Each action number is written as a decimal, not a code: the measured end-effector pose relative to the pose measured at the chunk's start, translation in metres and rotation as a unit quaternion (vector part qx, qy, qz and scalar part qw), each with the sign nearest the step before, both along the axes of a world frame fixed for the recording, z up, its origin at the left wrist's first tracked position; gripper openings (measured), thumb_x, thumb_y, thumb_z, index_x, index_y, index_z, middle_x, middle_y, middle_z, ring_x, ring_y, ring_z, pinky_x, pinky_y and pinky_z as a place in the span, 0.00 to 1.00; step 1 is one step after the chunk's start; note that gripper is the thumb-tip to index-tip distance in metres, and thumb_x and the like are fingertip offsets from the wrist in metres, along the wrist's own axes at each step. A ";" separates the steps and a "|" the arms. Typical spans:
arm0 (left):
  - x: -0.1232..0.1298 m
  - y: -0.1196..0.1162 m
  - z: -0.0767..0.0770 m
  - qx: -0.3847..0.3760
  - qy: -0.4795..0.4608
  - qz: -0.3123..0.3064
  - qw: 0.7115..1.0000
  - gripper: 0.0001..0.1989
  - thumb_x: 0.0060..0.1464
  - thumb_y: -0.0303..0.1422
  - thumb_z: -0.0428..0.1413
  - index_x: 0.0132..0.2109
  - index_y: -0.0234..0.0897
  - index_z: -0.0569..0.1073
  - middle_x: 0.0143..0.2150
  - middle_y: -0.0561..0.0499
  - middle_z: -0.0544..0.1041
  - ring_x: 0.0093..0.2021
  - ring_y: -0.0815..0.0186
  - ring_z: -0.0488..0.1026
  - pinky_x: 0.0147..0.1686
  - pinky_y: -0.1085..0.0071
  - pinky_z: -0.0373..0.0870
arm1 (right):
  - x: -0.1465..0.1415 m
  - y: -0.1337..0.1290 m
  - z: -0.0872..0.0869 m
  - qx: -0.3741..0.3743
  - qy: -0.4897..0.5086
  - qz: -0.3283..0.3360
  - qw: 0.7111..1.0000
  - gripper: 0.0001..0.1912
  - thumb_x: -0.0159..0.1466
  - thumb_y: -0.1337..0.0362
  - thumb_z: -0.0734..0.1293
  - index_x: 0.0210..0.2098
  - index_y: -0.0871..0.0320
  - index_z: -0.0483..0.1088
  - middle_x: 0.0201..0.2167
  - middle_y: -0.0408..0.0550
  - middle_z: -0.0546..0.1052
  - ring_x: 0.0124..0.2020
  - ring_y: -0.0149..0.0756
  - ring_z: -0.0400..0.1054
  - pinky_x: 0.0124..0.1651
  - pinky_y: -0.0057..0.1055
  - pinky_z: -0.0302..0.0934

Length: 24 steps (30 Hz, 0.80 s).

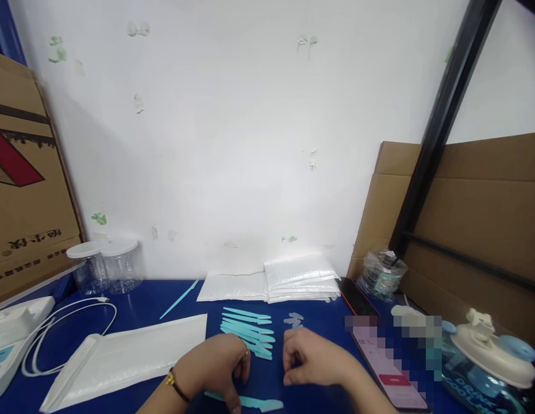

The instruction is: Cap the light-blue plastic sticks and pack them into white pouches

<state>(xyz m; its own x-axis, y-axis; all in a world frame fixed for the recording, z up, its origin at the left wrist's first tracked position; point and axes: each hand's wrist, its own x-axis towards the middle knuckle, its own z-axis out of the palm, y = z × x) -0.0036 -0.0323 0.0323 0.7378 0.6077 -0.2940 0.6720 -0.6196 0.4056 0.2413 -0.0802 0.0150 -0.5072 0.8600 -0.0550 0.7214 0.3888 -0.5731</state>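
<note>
My left hand reaches down over the blue tabletop, its thumb across a teal eyebrow razor lying near the front edge. Thumb and fingers of that hand are apart, and the razor does not look lifted. My right hand rests to the right with fingers curled in; whatever they may hold is hidden. Between and beyond the hands lies a row of several teal eyebrow razors. Small translucent caps are scattered just past my right hand. Another single razor lies farther back on the left.
A white padded mailer lies left, more mailers against the wall. Clear jars, a white cable and a white device stand far left. A phone and a blue bottle are on the right.
</note>
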 end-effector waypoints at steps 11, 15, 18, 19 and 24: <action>0.008 -0.011 0.005 0.026 0.038 0.038 0.998 0.04 0.36 0.35 0.63 0.25 0.45 0.78 0.23 0.57 0.76 0.23 0.66 0.69 0.23 0.73 0.57 | -0.017 -0.003 -0.005 -0.031 -0.035 0.005 0.999 0.08 0.48 0.60 0.73 0.27 0.57 0.76 0.24 0.40 0.73 0.21 0.26 0.62 0.20 0.21 0.49; -0.005 0.001 0.009 -0.018 0.005 0.065 0.998 0.03 0.36 0.33 0.62 0.25 0.42 0.77 0.24 0.56 0.76 0.25 0.65 0.70 0.23 0.73 0.58 | 0.015 0.003 -0.005 -0.056 -0.015 -0.087 0.995 0.05 0.45 0.66 0.74 0.22 0.58 0.75 0.18 0.39 0.72 0.19 0.28 0.63 0.20 0.22 0.50; -0.013 0.009 0.006 -0.096 -0.042 0.067 0.992 0.06 0.39 0.35 0.59 0.28 0.39 0.73 0.25 0.55 0.75 0.27 0.65 0.71 0.23 0.74 0.59 | 0.034 0.009 -0.014 -0.077 0.051 -0.131 0.987 0.04 0.46 0.69 0.72 0.22 0.60 0.73 0.19 0.41 0.73 0.22 0.31 0.67 0.23 0.22 0.55; -0.014 0.011 0.004 -0.126 -0.063 0.063 0.988 0.06 0.41 0.35 0.58 0.29 0.39 0.71 0.25 0.55 0.74 0.27 0.66 0.71 0.24 0.75 0.59 | 0.038 0.011 -0.016 -0.075 0.078 -0.139 0.984 0.04 0.47 0.69 0.71 0.22 0.60 0.72 0.20 0.41 0.74 0.23 0.31 0.68 0.24 0.22 0.56; -0.015 0.012 -0.008 -0.192 -0.208 0.067 0.957 0.08 0.51 0.37 0.50 0.33 0.39 0.60 0.28 0.56 0.71 0.27 0.68 0.73 0.29 0.74 0.63 | 0.036 0.016 -0.016 -0.048 0.195 -0.155 0.967 0.07 0.52 0.66 0.69 0.31 0.59 0.68 0.19 0.38 0.71 0.19 0.27 0.64 0.22 0.22 0.57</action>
